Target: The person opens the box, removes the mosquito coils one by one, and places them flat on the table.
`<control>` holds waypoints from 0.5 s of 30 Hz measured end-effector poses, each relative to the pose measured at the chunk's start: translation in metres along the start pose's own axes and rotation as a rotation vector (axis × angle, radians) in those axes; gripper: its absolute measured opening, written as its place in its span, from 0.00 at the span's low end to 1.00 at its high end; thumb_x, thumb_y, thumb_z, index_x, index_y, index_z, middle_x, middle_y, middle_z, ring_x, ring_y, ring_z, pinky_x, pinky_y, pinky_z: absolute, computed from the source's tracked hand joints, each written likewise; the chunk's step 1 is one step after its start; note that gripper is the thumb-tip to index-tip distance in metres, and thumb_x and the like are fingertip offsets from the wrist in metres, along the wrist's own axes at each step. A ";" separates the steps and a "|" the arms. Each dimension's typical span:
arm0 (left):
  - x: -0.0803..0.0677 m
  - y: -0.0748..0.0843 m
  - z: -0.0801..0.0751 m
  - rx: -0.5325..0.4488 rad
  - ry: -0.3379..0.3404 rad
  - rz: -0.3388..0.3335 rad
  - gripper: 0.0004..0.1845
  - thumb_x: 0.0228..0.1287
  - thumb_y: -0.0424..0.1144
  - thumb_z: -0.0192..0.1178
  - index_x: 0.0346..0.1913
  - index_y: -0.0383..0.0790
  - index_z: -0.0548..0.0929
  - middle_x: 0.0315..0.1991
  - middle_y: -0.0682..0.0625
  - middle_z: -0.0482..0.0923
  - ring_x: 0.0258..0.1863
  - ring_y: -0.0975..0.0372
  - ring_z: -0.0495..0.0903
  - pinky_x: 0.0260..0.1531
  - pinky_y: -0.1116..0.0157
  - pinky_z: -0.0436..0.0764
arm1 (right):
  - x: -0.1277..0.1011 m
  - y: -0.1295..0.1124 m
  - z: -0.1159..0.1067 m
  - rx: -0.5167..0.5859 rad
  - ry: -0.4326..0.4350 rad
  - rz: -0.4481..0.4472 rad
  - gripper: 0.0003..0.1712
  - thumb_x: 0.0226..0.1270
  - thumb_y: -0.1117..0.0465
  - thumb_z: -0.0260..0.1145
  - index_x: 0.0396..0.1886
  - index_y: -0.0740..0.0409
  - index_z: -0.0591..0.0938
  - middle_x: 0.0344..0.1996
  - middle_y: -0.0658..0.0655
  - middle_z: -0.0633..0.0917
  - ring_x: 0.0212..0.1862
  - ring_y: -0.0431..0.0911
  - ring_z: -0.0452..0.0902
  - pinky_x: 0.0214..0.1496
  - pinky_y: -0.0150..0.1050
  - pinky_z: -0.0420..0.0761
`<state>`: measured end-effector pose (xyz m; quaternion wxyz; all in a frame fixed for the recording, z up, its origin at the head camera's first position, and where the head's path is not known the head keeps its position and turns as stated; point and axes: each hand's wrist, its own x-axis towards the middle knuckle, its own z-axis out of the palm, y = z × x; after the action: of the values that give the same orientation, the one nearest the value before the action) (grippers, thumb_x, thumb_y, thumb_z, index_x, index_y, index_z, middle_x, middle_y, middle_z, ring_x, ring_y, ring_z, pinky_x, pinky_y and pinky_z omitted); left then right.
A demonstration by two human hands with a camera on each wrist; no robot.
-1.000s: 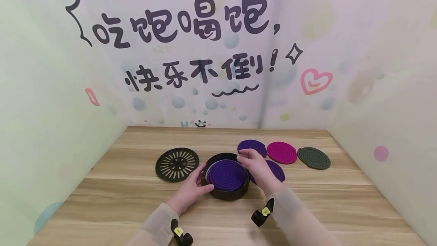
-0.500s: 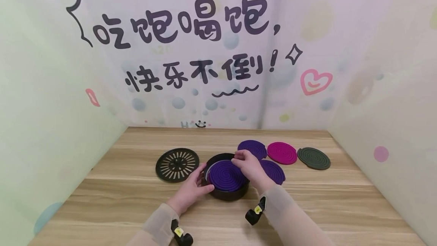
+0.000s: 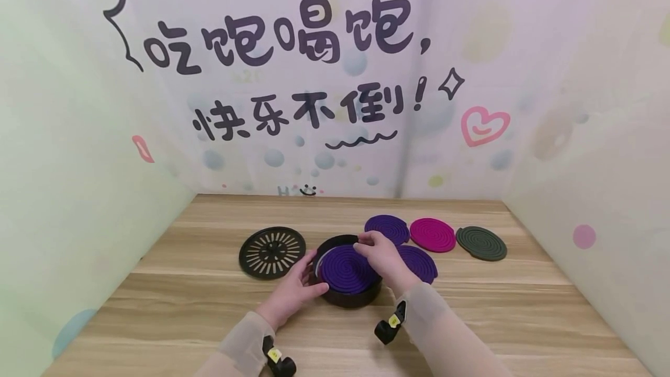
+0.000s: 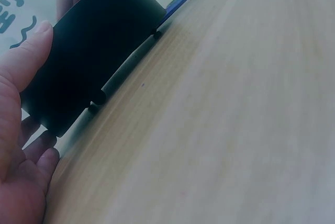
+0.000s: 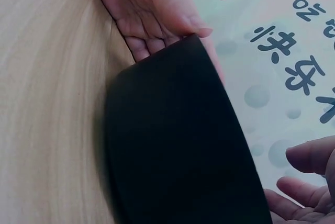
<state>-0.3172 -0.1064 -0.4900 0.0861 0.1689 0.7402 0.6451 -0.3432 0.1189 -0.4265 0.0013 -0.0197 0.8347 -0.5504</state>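
- Across the pale back wall (image 3: 345, 173), bold black characters fill the upper middle of the frame: "吃饱喝饱," (image 3: 320, 28) on top, "快乐不倒!" (image 3: 314, 106) beneath, with a pink heart (image 3: 481, 130) to their lower right.
- Just above the far edge of the wooden table (image 3: 157, 313), near the centre, I can read an "H" (image 3: 283, 191) by a small smiley (image 3: 307, 191); the faint marks between them escape me.
- On that table, just below centre, stands a black round container (image 3: 349, 300), a purple coil mat (image 3: 345, 269) lying inside it.
- The person's left hand (image 3: 297, 288) grips the container's left side.
- The right hand (image 3: 384, 255) has its fingertips at the container's upper right rim, over the mat; I can't tell whether they pinch anything.
- Left of centre lies a black slotted disc (image 3: 272, 252).
- Right of centre lie a second purple mat (image 3: 423, 263), partly behind the right wrist, a third purple mat (image 3: 386, 228), a magenta mat (image 3: 432, 234) and a dark green mat (image 3: 481, 243).
- Both wrists wear small black devices (image 3: 386, 332) with yellow labels (image 3: 274, 355), too small to read.
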 end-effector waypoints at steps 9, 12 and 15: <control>0.000 -0.001 0.000 -0.001 0.005 0.010 0.49 0.59 0.40 0.69 0.76 0.37 0.49 0.72 0.34 0.54 0.71 0.43 0.55 0.67 0.48 0.59 | -0.001 0.000 0.000 0.074 0.000 -0.026 0.21 0.68 0.62 0.62 0.58 0.66 0.75 0.52 0.61 0.80 0.57 0.55 0.73 0.63 0.55 0.69; 0.000 0.000 0.001 0.003 0.008 0.009 0.49 0.58 0.40 0.69 0.75 0.37 0.48 0.72 0.34 0.53 0.70 0.43 0.55 0.67 0.48 0.59 | -0.002 0.001 0.001 0.071 0.000 -0.029 0.21 0.67 0.63 0.62 0.57 0.67 0.75 0.52 0.62 0.80 0.57 0.55 0.74 0.63 0.55 0.70; 0.000 -0.001 0.001 0.002 0.008 0.011 0.49 0.59 0.40 0.69 0.76 0.37 0.48 0.72 0.34 0.53 0.70 0.42 0.55 0.67 0.48 0.58 | -0.002 0.001 0.001 0.066 0.000 -0.029 0.20 0.67 0.63 0.62 0.57 0.66 0.75 0.52 0.62 0.80 0.57 0.55 0.74 0.62 0.55 0.71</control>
<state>-0.3168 -0.1059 -0.4909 0.0796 0.1703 0.7402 0.6455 -0.3413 0.1184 -0.4283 -0.0059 -0.0318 0.8158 -0.5775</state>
